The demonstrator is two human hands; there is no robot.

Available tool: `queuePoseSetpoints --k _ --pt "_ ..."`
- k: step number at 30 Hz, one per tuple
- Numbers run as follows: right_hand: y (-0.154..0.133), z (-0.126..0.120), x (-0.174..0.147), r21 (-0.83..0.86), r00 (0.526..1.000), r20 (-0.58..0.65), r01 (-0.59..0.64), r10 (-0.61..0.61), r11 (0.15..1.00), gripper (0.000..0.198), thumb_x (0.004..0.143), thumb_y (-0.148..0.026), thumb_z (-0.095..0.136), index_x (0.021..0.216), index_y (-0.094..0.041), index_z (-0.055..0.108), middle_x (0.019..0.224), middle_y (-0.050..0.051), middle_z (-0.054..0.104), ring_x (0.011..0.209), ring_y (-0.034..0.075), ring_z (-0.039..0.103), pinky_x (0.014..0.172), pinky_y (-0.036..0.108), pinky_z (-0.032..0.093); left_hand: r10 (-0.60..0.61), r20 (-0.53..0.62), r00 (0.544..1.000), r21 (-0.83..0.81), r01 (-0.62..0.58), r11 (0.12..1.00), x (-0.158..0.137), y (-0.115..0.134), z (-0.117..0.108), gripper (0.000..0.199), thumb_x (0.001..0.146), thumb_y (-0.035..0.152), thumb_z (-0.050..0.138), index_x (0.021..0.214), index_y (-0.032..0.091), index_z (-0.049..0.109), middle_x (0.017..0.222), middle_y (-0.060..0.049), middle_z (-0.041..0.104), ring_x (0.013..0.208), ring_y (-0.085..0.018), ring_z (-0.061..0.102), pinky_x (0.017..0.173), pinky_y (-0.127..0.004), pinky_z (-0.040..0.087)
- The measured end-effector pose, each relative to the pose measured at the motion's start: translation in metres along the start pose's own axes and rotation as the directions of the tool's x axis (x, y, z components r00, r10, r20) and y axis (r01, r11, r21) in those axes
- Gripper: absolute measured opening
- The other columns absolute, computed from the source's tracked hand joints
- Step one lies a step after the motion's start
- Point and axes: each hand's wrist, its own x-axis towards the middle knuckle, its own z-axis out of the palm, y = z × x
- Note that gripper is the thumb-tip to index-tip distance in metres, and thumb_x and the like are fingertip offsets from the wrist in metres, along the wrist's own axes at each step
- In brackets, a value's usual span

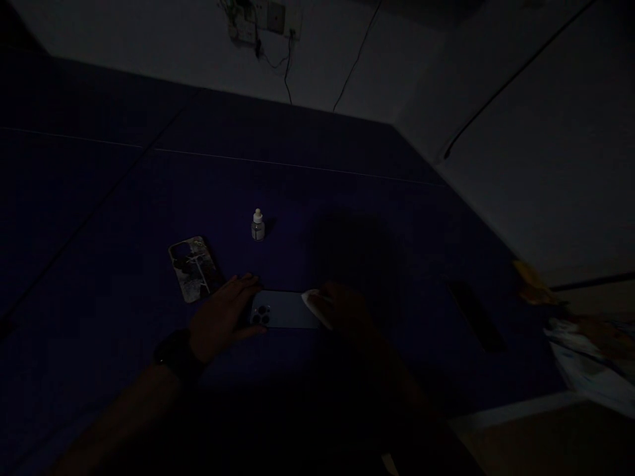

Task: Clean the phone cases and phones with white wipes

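Observation:
A smartphone [285, 309] lies back side up on the dark blue surface, its camera lenses at the left end. My left hand [223, 316], with a dark watch on the wrist, grips that end, fingers at the far edge and thumb at the near edge. Pressed on the phone's right part is a white cloth or tissue [315, 307], held in my right hand [344, 307]; deep shadow hides most of those fingers. Left of the phone, close to my left hand, lies a patterned phone case [193, 268]. Beyond the phone stands a small dropper bottle [258, 227] with a white cap.
The room is very dim. A flat dark object [475, 316] lies on the blue surface [317, 198] at the right. Past its right edge are a yellow item [533, 283] and a crumpled pale bag or cloth [590, 363]. Wall sockets [275, 18] with hanging cables are at the back.

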Motion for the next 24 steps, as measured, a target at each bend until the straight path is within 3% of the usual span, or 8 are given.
queuePoseSetpoints --k 3,6,10,16,18,24 --pt "0.002 0.001 -0.004 0.043 0.993 0.045 0.104 -0.106 0.994 0.026 0.095 -0.045 0.060 0.087 -0.022 0.068 0.085 0.003 0.071 0.075 0.017 0.067 0.066 0.026 0.042 0.007 -0.004 1.000 0.006 -0.007 1.000 0.000 -0.001 0.001 0.065 0.089 0.057 0.066 0.140 0.022 0.045 0.147 -0.016 0.052 0.138 -0.034 0.050 0.116 -0.058 0.038" --pt "0.002 0.002 -0.003 0.020 0.994 0.036 0.106 -0.107 0.994 0.027 0.094 -0.044 0.060 0.082 -0.022 0.068 0.082 0.003 0.070 0.074 0.017 0.065 0.065 0.026 0.042 0.020 0.000 1.000 0.008 -0.020 1.000 0.000 -0.001 0.000 0.064 0.090 0.057 0.066 0.139 0.021 0.045 0.146 -0.016 0.053 0.137 -0.034 0.050 0.116 -0.059 0.038" --pt "-0.003 0.000 0.004 0.005 1.000 0.014 -0.014 0.014 1.000 0.034 0.092 -0.048 0.060 0.073 -0.020 0.063 0.074 0.002 0.068 0.068 0.016 0.062 0.060 0.025 0.036 0.013 0.000 1.000 0.006 -0.013 1.000 0.001 0.001 -0.002 0.063 0.091 0.056 0.064 0.139 0.022 0.044 0.146 -0.016 0.053 0.137 -0.033 0.050 0.116 -0.058 0.039" --pt "-0.015 -0.005 0.009 0.084 0.973 -0.003 -0.231 0.232 0.969 0.033 0.089 -0.053 0.061 0.078 -0.022 0.064 0.072 -0.001 0.068 0.065 0.016 0.062 0.055 0.024 0.033 0.005 0.009 1.000 0.001 -0.005 1.000 0.000 0.000 -0.002 0.065 0.090 0.058 0.065 0.139 0.021 0.045 0.147 -0.016 0.052 0.137 -0.034 0.050 0.116 -0.059 0.037" --pt "-0.016 -0.003 0.010 0.050 0.981 0.004 -0.195 0.195 0.980 0.035 0.092 -0.053 0.058 0.078 -0.022 0.064 0.073 0.000 0.069 0.065 0.016 0.062 0.056 0.024 0.033 0.004 0.010 1.000 0.003 -0.004 1.000 0.000 -0.001 -0.001 0.065 0.089 0.058 0.065 0.139 0.021 0.046 0.147 -0.016 0.052 0.138 -0.035 0.049 0.117 -0.059 0.037" --pt "-0.003 0.009 0.007 -0.013 0.992 0.024 0.126 -0.126 0.992 0.031 0.089 -0.048 0.068 0.075 -0.020 0.070 0.075 0.003 0.072 0.068 0.016 0.066 0.060 0.025 0.038 0.007 0.021 1.000 0.006 -0.007 1.000 0.000 -0.002 0.000 0.066 0.088 0.059 0.066 0.139 0.021 0.046 0.147 -0.016 0.053 0.138 -0.035 0.050 0.116 -0.059 0.037"
